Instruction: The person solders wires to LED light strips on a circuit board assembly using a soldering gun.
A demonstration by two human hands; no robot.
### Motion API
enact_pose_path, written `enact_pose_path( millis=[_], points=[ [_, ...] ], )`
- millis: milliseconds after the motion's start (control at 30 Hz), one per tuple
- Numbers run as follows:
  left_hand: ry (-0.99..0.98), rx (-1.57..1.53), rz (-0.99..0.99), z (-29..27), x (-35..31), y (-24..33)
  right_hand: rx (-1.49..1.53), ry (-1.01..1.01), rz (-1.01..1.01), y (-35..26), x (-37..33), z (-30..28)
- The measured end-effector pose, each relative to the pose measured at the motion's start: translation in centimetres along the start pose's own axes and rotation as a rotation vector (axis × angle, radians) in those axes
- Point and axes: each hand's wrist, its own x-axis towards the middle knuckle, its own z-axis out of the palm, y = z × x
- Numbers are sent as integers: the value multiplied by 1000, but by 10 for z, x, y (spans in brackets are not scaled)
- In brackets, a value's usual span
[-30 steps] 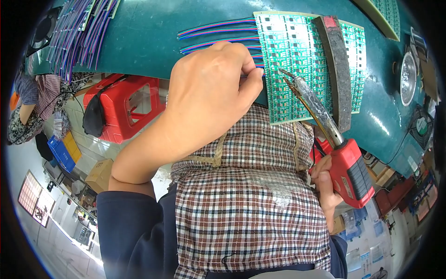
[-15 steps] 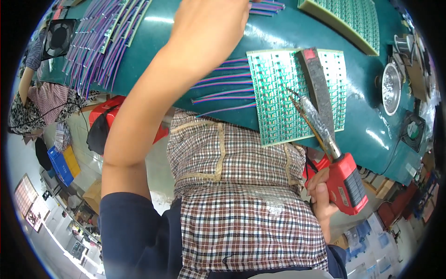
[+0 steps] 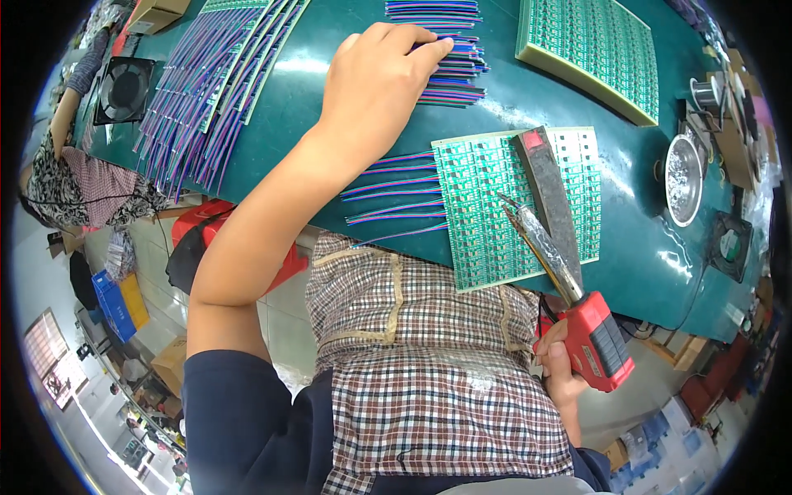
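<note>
My left hand (image 3: 375, 78) reaches to a pile of short multicoloured ribbon wires (image 3: 452, 92) at the table's far middle. Its thumb and forefinger are bent together on the wires; the exact strands between them are hidden. My right hand (image 3: 561, 370) is wrapped round the red handle of a soldering gun (image 3: 601, 342). The gun's metal tip points up and left, over a green circuit board panel (image 3: 480, 235). A dark bar (image 3: 551, 194) with a red patch lies across that panel. Several wires (image 3: 396, 195) stick out from the panel's left edge.
A thick stack of green panels (image 3: 590, 58) stands at the far right. Wired panels (image 3: 210, 91) lie at the far left, near a black fan (image 3: 125, 89). To the right are a metal bowl (image 3: 684, 180), a solder spool (image 3: 704, 91) and another fan (image 3: 730, 246). Another person's arm (image 3: 66, 115) shows at left.
The view has shifted, so the table things sit lower and more of the wire pile shows. My left hand stays at the pile, with thumb and forefinger now visible. The soldering gun remains in my right hand.
</note>
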Motion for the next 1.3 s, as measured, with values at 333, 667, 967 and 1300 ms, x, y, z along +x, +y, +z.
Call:
enact_pose_path(
  millis=[333,667,967,1300],
  points=[
    [-112,-188,-112,-41,15,5,24,-4,-72,1,0,-1],
    [469,-374,261,-6,4,-14,92,-30,-37,-7,-2,-1],
    [-387,-422,-234,-91,-18,54,76,-22,-39,-2,-7,-1],
    [-530,-567,-576,-91,-67,90,-124,-92,66,3,-20,-12]
  ],
)
